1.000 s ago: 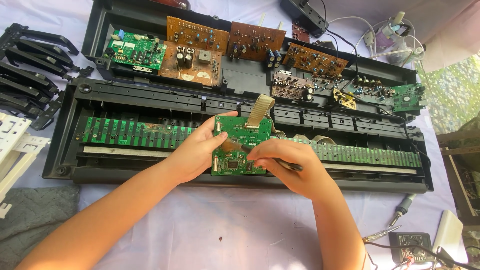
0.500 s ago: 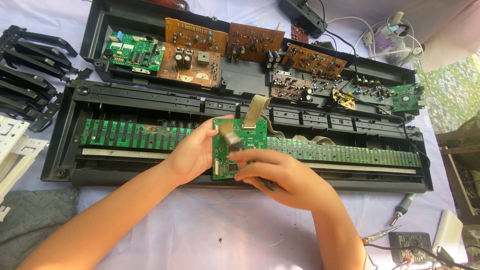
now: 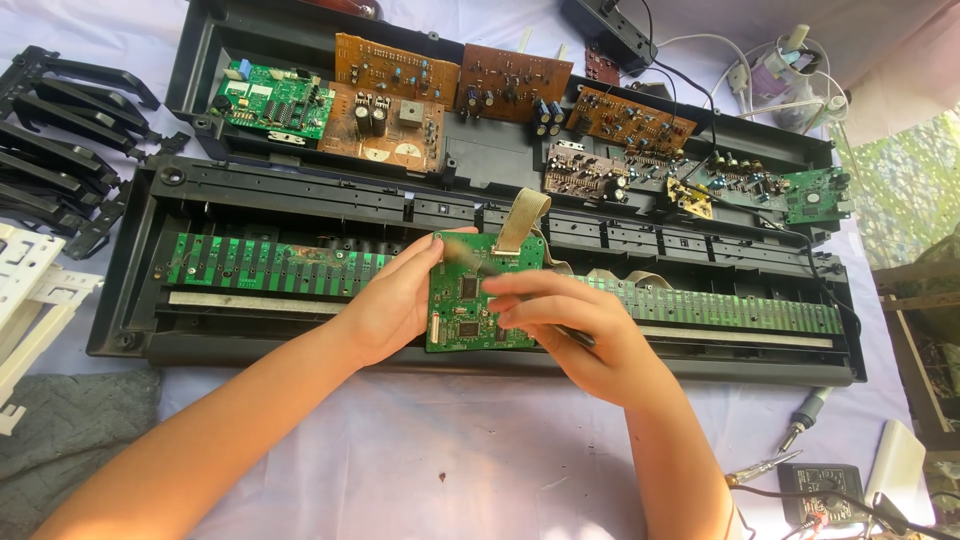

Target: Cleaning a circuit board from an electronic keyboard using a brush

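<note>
My left hand (image 3: 390, 305) grips the left edge of a small green circuit board (image 3: 463, 300), which it holds over the open black keyboard chassis (image 3: 300, 190). A tan ribbon cable (image 3: 522, 218) rises from the board's top edge. My right hand (image 3: 580, 335) lies across the board's right side and is closed on a thin dark tool, whose end sticks out by my palm. A blurred tip shows over the board's upper part. Below the hands runs the long green key-contact board (image 3: 260, 265).
Several brown and green circuit boards (image 3: 390, 95) sit in the upper case half. Black key parts (image 3: 60, 130) and white key parts (image 3: 25, 280) lie at left, a grey cloth (image 3: 70, 430) at lower left. A soldering iron (image 3: 805, 415) and adapter (image 3: 830, 490) lie at lower right.
My right hand slid from the board's lower right edge up across its middle. The small board shifted slightly in my left hand's grip.
</note>
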